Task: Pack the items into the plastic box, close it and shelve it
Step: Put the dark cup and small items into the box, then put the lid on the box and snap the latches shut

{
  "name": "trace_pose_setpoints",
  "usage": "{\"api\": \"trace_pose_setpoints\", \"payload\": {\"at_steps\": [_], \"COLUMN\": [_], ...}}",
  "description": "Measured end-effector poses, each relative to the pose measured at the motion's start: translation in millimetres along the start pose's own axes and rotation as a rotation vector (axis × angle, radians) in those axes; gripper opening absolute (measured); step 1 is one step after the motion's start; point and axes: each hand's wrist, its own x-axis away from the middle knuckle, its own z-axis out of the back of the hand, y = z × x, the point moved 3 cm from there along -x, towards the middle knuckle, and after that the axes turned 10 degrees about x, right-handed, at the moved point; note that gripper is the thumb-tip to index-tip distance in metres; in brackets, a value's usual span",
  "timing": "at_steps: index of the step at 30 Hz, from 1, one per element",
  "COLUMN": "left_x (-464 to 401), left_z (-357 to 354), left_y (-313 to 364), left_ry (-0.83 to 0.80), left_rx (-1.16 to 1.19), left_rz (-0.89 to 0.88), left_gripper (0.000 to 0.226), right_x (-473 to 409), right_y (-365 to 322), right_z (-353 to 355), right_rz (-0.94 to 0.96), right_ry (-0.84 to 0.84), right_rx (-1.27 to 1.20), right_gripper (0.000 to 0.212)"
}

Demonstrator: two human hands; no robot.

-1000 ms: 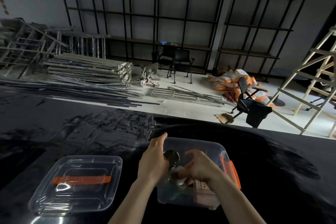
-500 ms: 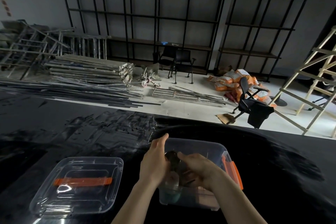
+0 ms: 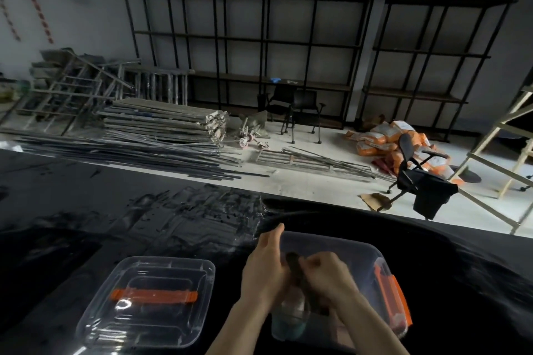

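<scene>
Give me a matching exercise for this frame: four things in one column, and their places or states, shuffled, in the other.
Things:
1. lid
2. plastic box
3. left hand
4. office chair

Places or states:
A. on the pale floor beyond the table
B. flat on the black table, left of the box, off it
C. open, both hands working inside it
D. over the box's left part, thumb up, against a dark item

Pairs: 1-B, 2-C, 3-D, 4-A
</scene>
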Motion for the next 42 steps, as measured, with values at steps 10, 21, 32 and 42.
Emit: {"api": "trace_pose_setpoints", "payload": {"at_steps": [10,21,32,42], "left_x": [8.3,94.7,75.8,-14.2], "left_z": [117.7,203.3,240.6,176.3], "left_y": [-60.0,-176.4,-127.7,-35.9], "left_ry": [0.451,0.441,0.827,0.645], "left_rx": [0.001,-0.243,0.119,0.536], "left_rz": [0.086,0.65,0.644,0.338], "left_gripper": [0.037,0.049,0.036,0.019], "right_x": [52.3,61.6,44.5,-24.8], "right_y": [-116.7,-137.2,-177.2,-95.2], "right_z": [-14.6,-148.7,-74.5,72.2], "right_rz": [0.578,0.314,0.352,0.142], "right_ry": [0.297,-0.252,0.026,0.33], "right_rx": [-0.159,0.229,0.003,-0.459], "right_gripper": [0.006,0.069,0.042,0.015]}}
